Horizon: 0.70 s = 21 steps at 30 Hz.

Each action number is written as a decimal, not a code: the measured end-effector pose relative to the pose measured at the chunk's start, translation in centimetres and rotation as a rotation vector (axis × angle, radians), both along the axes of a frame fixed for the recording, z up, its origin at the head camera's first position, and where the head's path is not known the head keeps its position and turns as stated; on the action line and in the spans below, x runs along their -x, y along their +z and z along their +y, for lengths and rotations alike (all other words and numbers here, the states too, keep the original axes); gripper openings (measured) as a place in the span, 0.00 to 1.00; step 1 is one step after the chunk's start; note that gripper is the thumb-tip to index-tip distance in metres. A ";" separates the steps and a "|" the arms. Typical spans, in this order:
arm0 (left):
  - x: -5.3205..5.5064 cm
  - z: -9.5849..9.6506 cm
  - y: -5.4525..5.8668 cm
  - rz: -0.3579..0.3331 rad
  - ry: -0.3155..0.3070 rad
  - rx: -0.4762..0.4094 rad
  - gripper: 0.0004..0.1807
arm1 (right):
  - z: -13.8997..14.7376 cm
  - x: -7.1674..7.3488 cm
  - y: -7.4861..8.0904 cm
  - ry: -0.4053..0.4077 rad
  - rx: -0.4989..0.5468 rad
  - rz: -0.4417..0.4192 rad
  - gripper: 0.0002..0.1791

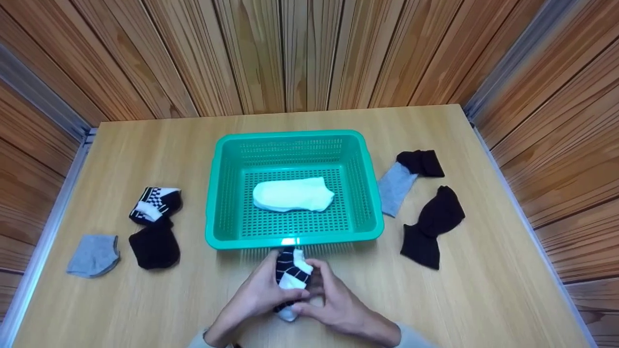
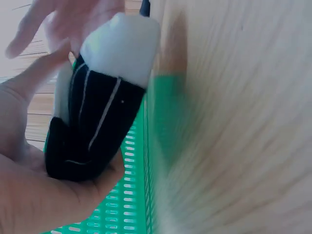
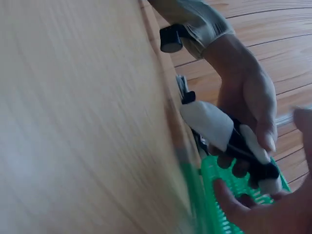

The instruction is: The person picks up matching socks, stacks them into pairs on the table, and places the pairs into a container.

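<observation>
A folded black-and-white sock [image 1: 293,279] with thin white lines and a white toe is held just in front of the green basket [image 1: 333,238]. My left hand [image 1: 261,291] grips it from the left, thumb across its top and fingers underneath. Around its right side, my right hand [image 1: 341,305] has its thumb and forefinger spread, fingertips right at the sock. In the left wrist view the white toe [image 2: 122,48] points up, with the right hand's loose fingers behind it. Inside the basket lies a white sock pair [image 1: 292,194], flat on the perforated bottom.
Left of the basket lie a grey sock [image 1: 94,255], a black sock [image 1: 154,245] and a checkered black-and-white sock [image 1: 157,205]. To the right are a grey sock [image 1: 397,186] under a black one [image 1: 420,163], and more black socks [image 1: 437,217]. Wood-panel walls enclose the table.
</observation>
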<state>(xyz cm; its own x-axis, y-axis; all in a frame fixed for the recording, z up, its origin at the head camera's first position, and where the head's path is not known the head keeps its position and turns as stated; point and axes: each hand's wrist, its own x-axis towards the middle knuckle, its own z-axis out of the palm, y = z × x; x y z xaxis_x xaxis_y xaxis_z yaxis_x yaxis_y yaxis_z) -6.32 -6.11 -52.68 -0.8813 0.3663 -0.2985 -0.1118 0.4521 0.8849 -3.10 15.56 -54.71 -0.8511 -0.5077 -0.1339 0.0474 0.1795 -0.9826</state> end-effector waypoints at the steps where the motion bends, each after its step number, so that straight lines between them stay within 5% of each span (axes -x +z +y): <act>1: -0.1 0.0 -0.1 0.011 -0.010 0.017 0.53 | 0.0 0.0 -0.2 0.024 -0.002 -0.021 0.42; 5: -0.7 0.0 -0.2 0.115 -0.073 0.221 0.47 | 0.2 0.4 -0.6 0.086 -0.045 -0.030 0.46; 10: -1.1 0.4 0.4 0.213 -0.092 0.522 0.46 | 0.7 0.8 -0.4 0.060 -0.224 0.048 0.43; 16: -1.4 1.3 0.7 0.372 -0.139 0.521 0.26 | 0.5 0.2 0.2 0.039 -0.576 0.165 0.21; 21: -1.3 2.1 0.1 0.506 -0.179 0.561 0.19 | -0.6 -0.7 0.1 0.097 -0.730 0.282 0.30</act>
